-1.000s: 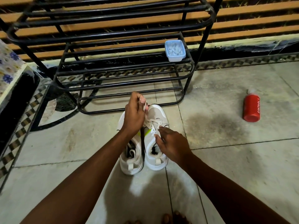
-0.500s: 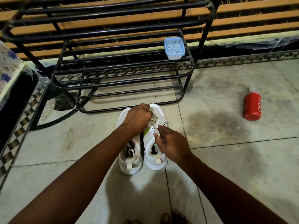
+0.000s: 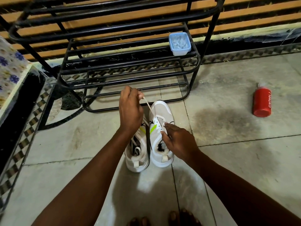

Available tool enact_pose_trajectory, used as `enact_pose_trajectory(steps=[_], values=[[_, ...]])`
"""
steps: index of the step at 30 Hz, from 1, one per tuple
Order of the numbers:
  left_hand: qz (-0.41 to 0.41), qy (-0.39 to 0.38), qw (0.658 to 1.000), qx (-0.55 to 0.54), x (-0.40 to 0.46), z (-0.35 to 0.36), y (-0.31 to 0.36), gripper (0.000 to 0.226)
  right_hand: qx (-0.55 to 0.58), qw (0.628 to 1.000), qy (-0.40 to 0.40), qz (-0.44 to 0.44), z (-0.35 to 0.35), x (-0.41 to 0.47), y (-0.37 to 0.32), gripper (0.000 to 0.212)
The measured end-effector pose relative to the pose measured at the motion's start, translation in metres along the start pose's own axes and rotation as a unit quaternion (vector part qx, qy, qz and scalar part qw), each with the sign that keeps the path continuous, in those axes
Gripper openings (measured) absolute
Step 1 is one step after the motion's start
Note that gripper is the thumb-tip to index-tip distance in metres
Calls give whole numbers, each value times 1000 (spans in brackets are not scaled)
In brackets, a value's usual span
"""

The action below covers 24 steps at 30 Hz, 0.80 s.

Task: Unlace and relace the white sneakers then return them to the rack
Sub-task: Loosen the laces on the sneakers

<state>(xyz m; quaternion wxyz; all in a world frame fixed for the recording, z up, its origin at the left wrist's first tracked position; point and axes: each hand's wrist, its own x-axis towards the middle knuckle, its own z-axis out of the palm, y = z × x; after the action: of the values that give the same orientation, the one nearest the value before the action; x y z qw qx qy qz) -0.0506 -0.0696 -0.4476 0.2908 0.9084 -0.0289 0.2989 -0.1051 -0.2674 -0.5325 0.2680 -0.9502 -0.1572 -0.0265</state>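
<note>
Two white sneakers stand side by side on the floor, toes toward the rack: the left sneaker [image 3: 137, 159] and the right sneaker [image 3: 162, 111]. My left hand [image 3: 130, 111] is raised above them and pinches a white lace [image 3: 149, 106] that runs taut down to the right sneaker's eyelets. My right hand [image 3: 177, 141] rests on the right sneaker's tongue area, fingers pinching at the lacing. The black metal shoe rack [image 3: 130, 69] stands just beyond the toes.
A small blue plastic tub [image 3: 179, 44] sits on the rack's middle shelf at the right. A red bottle [image 3: 262, 102] lies on the tiled floor to the right. A floral-covered ledge [image 3: 11, 74] is at the left. My toes [image 3: 179, 217] show at the bottom edge.
My left hand dropped to the sneaker's toe half a second ago, then rose again, drawing the lace up and to the left. My right hand stayed on the right sneaker.
</note>
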Motion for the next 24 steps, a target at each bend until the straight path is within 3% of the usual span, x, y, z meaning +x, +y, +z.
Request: enact_pose_trajectory(steps=[4,7,11,15,19,24], values=[[-77,-88,978,-173,-5,15,-3,18,4,1000,-5,-1,1,0,-1,46],[-93,-154,967,-179,-8,23,-9,18,23,1000,-7,16,2,-3,-1,44],[22,-272,960,-63,-12,31,-15,15,44,999,-24,19,7,-4,-5,58],[103,-359,920,115,-8,27,-16,17,52,998,-21,25,6,-5,-5,57],[101,-390,905,135,-6,27,-16,18,49,998,-21,34,3,-6,-8,50],[40,-432,889,150,-2,25,-7,21,79,993,-31,81,-1,-2,-9,60]])
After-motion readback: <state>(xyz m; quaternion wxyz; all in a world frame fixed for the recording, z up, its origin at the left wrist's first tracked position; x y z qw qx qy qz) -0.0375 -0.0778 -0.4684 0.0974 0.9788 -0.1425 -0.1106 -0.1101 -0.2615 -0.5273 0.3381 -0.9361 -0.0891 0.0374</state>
